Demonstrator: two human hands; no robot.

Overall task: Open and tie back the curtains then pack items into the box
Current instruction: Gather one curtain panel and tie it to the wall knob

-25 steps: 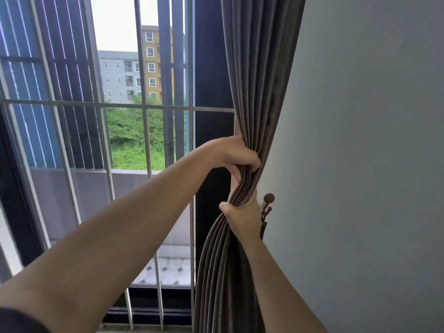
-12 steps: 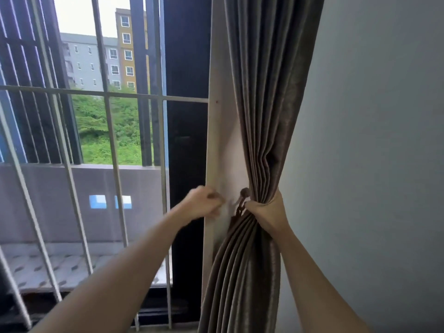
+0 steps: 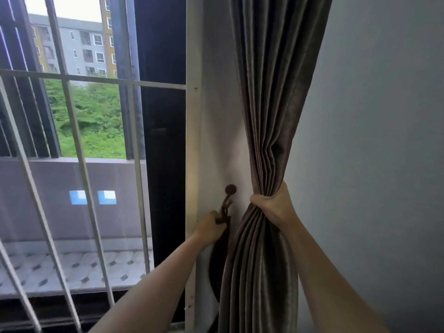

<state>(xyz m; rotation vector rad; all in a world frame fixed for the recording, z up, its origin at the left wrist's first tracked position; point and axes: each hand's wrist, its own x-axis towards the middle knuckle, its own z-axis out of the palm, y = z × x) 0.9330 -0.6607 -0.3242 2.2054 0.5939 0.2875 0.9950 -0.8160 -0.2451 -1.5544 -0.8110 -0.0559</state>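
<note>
The right hand (image 3: 272, 209) has its fingers (image 3: 258, 200) clenched round the one gathered brown pleated fabric curtain (image 3: 271, 116), bunched beside the grey wall (image 3: 372, 140), forearm reaching up. The left hand (image 3: 210, 228) pinches the single dark brown tieback strap (image 3: 217, 265) just under one round-knobbed brown hook (image 3: 230, 189) on the white window frame (image 3: 192, 140).

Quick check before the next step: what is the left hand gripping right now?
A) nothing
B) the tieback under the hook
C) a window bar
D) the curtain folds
B: the left hand is curled round the dark tieback just below the hook, while the right hand holds the bunched curtain.
</note>
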